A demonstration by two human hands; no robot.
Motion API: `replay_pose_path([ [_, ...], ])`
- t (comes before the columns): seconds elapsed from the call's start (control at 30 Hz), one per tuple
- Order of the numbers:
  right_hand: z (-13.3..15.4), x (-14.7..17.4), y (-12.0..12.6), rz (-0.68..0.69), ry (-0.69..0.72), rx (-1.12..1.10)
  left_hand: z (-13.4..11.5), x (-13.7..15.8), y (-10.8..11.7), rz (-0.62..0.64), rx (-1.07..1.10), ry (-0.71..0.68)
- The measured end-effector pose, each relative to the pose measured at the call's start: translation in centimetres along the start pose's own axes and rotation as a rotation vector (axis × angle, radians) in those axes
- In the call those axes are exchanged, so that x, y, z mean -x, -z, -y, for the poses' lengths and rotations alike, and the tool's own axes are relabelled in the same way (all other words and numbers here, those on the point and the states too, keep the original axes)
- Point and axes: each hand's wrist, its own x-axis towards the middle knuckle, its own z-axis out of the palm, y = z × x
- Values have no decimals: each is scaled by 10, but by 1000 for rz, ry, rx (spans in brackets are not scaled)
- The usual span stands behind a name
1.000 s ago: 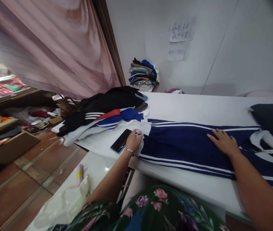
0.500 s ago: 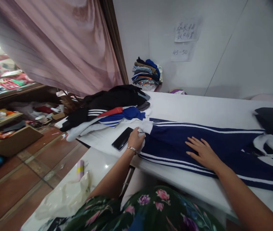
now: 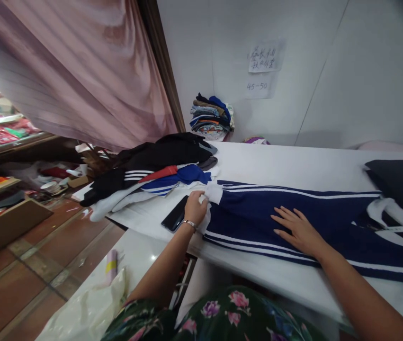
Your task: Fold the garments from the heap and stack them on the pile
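Observation:
A navy garment point(image 3: 247, 215) with white stripes along both long edges lies flat across the white table. At its left end is a piece of white cloth point(image 3: 214, 193). My left hand point(image 3: 196, 208) is closed on this white cloth, with a bracelet at the wrist. My right hand point(image 3: 297, 229) rests flat on the middle of the navy garment, fingers spread. Just left of my left hand lies a black phone point(image 3: 175, 214), partly covered by the hand. White fabric point(image 3: 388, 210) shows at the garment's right end.
A heap of black, blue and red clothes point(image 3: 158, 161) lies on the table's left end. Folded clothes point(image 3: 211, 116) are stacked at the wall. Dark fabric point(image 3: 400, 187) sits at the right. A plastic bag point(image 3: 87, 308) and a pink-yellow roll point(image 3: 111, 266) are on a lower white surface.
The camera view has shifted slightly, so most things sit a little lower and further left. Both hands keep their places on the garment.

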Motion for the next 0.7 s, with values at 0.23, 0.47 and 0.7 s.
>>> replay_pose_path([
  [0.23, -1, -2, -1, -5, -11, -43, -35, 4, -24, 204, -256, -391],
  [0.47, 5, -2, 8, -93, -85, -39, -23, 9, -52, 343, -523, -386],
  [0.7, -35, 23, 24, -75, -482, -20, -25, 3, -49, 310, -612, -434],
])
